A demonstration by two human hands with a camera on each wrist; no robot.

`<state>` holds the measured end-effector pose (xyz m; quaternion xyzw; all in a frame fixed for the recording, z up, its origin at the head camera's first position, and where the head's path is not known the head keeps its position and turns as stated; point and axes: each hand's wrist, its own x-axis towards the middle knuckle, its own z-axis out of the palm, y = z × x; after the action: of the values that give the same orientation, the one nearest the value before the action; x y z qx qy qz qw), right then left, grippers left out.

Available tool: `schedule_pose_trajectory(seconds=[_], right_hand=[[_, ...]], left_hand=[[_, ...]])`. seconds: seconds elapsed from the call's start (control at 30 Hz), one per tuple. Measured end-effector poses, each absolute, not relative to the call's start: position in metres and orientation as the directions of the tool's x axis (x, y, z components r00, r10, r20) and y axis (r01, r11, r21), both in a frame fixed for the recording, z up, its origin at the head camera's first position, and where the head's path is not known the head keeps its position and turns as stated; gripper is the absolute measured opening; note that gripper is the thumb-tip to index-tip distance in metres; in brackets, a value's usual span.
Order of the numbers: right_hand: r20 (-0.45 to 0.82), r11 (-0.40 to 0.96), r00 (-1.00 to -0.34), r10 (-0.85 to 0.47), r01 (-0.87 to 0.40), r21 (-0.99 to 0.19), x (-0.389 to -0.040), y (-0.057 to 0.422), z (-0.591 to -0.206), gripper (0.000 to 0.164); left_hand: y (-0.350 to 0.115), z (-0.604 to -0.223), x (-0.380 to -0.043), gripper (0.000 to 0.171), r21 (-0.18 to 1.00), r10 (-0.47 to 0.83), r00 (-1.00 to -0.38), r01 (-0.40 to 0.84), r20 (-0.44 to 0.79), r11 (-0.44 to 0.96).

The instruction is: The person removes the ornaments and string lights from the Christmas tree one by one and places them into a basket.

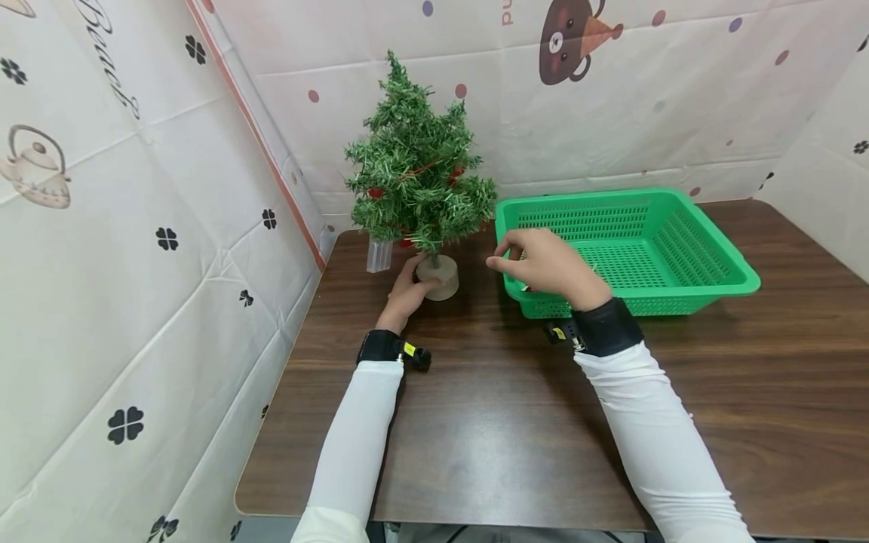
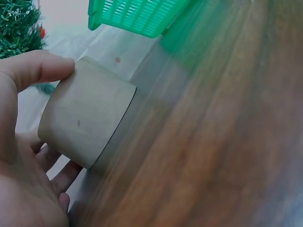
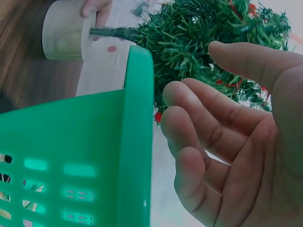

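Toward the back of the table [image 1: 489, 422], the tree [image 1: 421, 166] stands upright just left of the basket [image 1: 679, 304]. Our left hand [image 1: 407, 292] grasps its base [image 1: 443, 279], thumb and fingers around it, likely so it cannot tip or slide. Our right hand [image 1: 551, 262] hangs by the basket's left end, fingers loosely bent, holding nothing; the two sit side by side, we judge, for easy reach.
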<state>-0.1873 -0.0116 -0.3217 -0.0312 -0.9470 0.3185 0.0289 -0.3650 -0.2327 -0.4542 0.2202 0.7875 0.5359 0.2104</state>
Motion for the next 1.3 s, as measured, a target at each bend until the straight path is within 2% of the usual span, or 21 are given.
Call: schedule_pose_trajectory(seconds=[0.23,0.4,0.53,0.8,1.3], right_hand=[[0.094,0.780,-0.995,0.021,-0.042,-0.624,-0.1877,-0.0134,-0.3218,0.026],[0.134,0.781,-0.991,0.003,-0.081,-0.619,-0.1896,-0.0139,-0.3232,0.022],[0.137,0.794,-0.991,-0.003,-0.086,-0.602,-0.1905,-0.0140,-0.3251,0.023],[0.131,0.789,-0.991,-0.002,-0.082,-0.609,-0.1909,-0.0153,-0.3263,0.022],[0.117,0.791,-0.993,-0.008,-0.078,-0.607,-0.1909,-0.0150,-0.3262,0.021]], left_hand=[[-0.2291,-0.4559,-0.3669,0.083,0.932,0.562,-0.823,0.139,-0.080,0.336],[-0.2288,-0.4555,-0.3651,0.077,0.920,0.546,-0.833,0.144,-0.085,0.364],[-0.2286,-0.4577,-0.3630,0.075,0.924,0.531,-0.845,0.152,-0.063,0.351],[-0.2277,-0.4591,-0.3652,0.083,0.930,0.554,-0.830,0.147,-0.068,0.336],[-0.2289,-0.4565,-0.3630,0.078,0.936,0.556,-0.828,0.138,-0.071,0.325]])
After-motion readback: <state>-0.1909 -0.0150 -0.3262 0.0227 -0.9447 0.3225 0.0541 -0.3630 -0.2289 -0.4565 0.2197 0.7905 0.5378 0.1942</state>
